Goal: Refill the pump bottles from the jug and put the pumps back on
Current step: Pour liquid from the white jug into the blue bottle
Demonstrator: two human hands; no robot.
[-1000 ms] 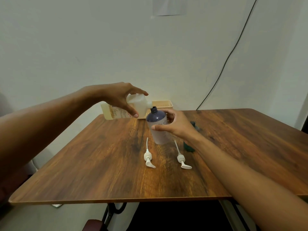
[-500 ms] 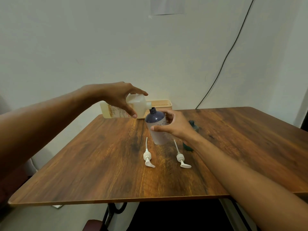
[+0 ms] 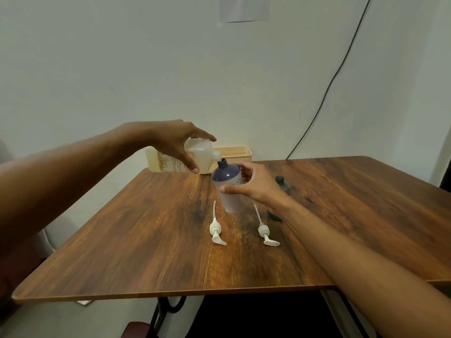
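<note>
My left hand [image 3: 175, 140] grips a translucent white jug [image 3: 195, 156] tipped on its side, its spout at the open neck of a purple-topped white bottle [image 3: 227, 176]. That bottle stands on the wooden table [image 3: 146, 240], and my right hand [image 3: 253, 184] curls round its right side. Two white pumps lie on the table in front of it, one at the left [image 3: 216, 230] and one at the right [image 3: 264, 231]. A dark green bottle [image 3: 283, 185] stands behind my right wrist, mostly hidden.
A cream plastic basket [image 3: 235, 152] sits at the table's far edge against the wall. A black cable [image 3: 324, 98] runs down the wall to the table's back. A sheet of paper [image 3: 244, 8] hangs on the wall.
The jug's spout has come down closer to the bottle's neck. My right hand keeps its hold on the bottle. The pumps have not moved.
</note>
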